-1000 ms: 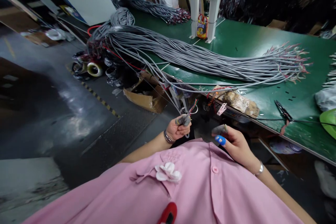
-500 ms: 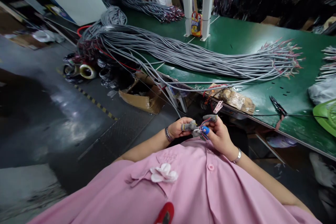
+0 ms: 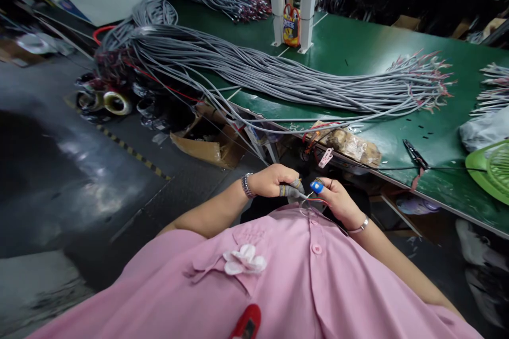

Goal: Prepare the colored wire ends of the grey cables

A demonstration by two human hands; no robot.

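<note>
The end of a grey cable (image 3: 301, 195) was held off the near edge of the green bench (image 3: 382, 53), on the wearer's side. Its sheath was gripped by the left hand (image 3: 278, 182), whose partly covered fingers were curled closed around it. From there its short visible axis was aimed across the body, towards the right hand (image 3: 340, 200), so the sheath lay nearer the left and the bared, thin wires (image 3: 317, 200) were spread nearer the right. The right fingers were drawn almost together on those wires, with the blue-covered thumb (image 3: 317, 186) placed above them. Over the bench, a grey cable bundle (image 3: 278, 77) was laid lengthwise; by its near edge, a pink clip (image 3: 325, 157) was seen.

Which strand was pinched could not be told, the tips being hidden by the right fingers. The cable's run behind the left hand was mostly covered, and the pale wires were blurred against the pink shirt (image 3: 278, 254).
</note>
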